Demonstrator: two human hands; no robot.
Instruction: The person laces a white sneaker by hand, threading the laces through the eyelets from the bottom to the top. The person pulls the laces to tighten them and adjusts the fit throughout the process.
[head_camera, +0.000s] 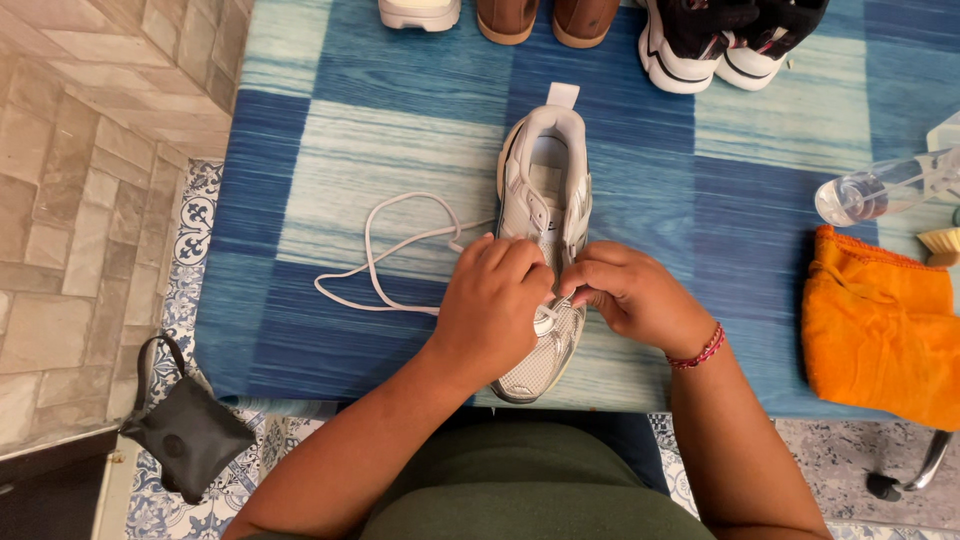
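A white and silver sneaker (545, 190) lies on the blue checked tabletop (400, 130), toe toward me. My left hand (495, 305) rests over the sneaker's lower eyelets and pinches the white shoelace (385, 255). The rest of the lace trails in loops to the left on the table. My right hand (630, 295) holds the lace's other part at the eyelets, fingertips meeting the left hand's. A red bead bracelet (698, 352) circles my right wrist.
An orange cloth (875, 335) lies at the right, with a clear plastic bottle (880, 188) and a brush (940, 243) beyond it. Other shoes (700, 40) line the far edge. A dark bag (185, 430) sits on the tiled floor at left.
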